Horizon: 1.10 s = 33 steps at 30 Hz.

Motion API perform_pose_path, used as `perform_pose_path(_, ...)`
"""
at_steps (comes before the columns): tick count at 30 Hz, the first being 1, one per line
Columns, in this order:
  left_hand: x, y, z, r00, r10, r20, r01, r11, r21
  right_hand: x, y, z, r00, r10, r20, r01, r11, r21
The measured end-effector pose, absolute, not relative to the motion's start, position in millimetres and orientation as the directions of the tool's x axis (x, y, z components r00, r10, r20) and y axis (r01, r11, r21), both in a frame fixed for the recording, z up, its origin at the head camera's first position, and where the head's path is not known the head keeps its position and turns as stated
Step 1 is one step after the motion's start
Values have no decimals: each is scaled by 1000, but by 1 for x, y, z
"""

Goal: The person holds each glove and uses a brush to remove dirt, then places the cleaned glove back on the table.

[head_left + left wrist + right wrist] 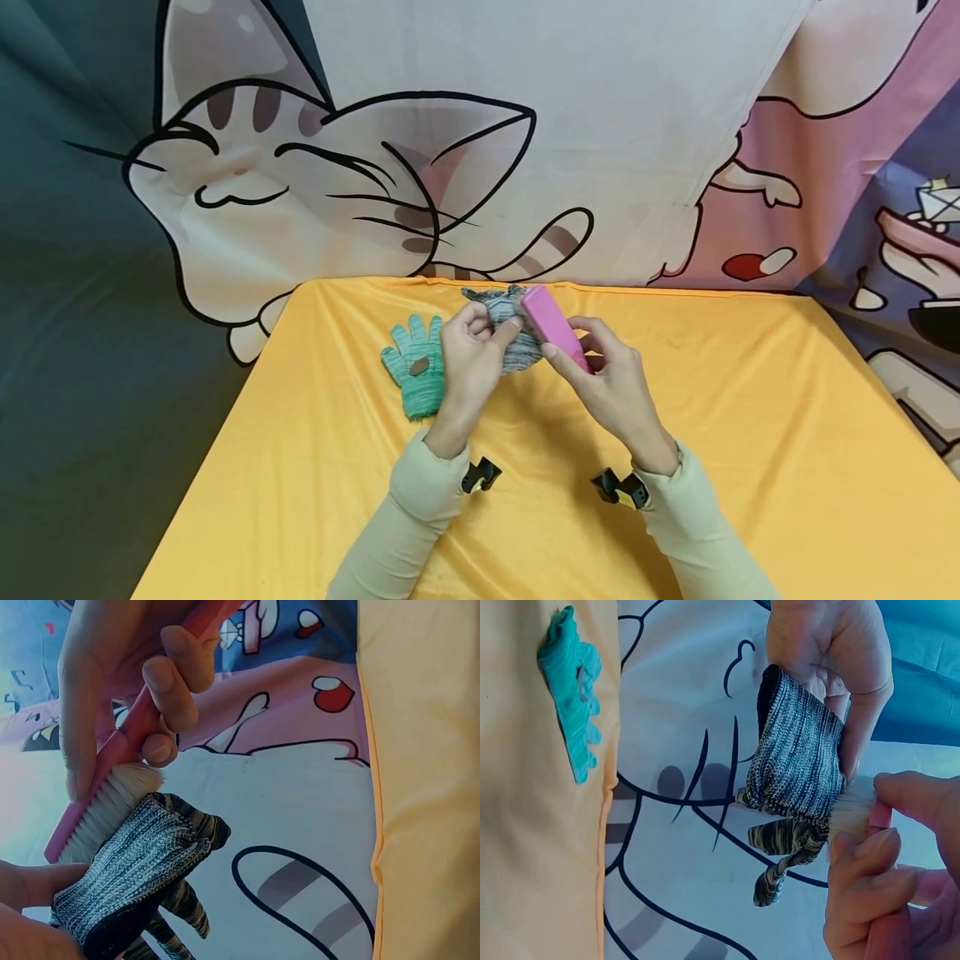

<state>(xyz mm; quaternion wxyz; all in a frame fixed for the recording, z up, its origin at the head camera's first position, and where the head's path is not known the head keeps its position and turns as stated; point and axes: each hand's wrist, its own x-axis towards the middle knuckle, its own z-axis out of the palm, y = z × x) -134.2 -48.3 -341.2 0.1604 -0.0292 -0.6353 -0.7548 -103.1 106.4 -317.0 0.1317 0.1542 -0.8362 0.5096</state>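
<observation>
My left hand [474,350] pinches a grey-and-black knitted glove [146,862] near its cuff and holds it up over the table. The glove's fingers dangle loosely in the right wrist view. A pink brush [555,327] with pale bristles [112,802] is gripped in my right hand [611,379]. In both wrist views the bristles touch the glove's knitted surface. On the cloth left of my left hand lies a green knitted glove [422,379], fingers pointing away, with a small brown patch [418,366] on it.
A yellow cloth [750,400] with soft folds covers the table. Behind its far edge hangs a backdrop [615,150] printed with cartoon cats. A small black camera [481,475] sits at the left wrist and another camera [621,488] at the right.
</observation>
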Motion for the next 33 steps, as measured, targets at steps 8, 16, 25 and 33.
perform_pose_path(8, -134, -51, -338, -946, -237, 220, 277, -243, 930, -103, 111, -315, -933, -135, 333, -358, 422, -833)
perform_pose_path(16, -136, -53, -338, -934, -271, 231, 304, -269, 914, -108, 117, -317, -947, -117, 299, -320, 422, -848)
perform_pose_path(25, -131, -53, -332, -944, -223, 242, 289, -208, 935, -123, 136, -335, -954, -52, 294, -289, 404, -868)
perform_pose_path(33, -123, -40, -329, -948, -128, 291, 301, -72, 951, -111, 124, -324, -917, -45, 395, -389, 311, -867)
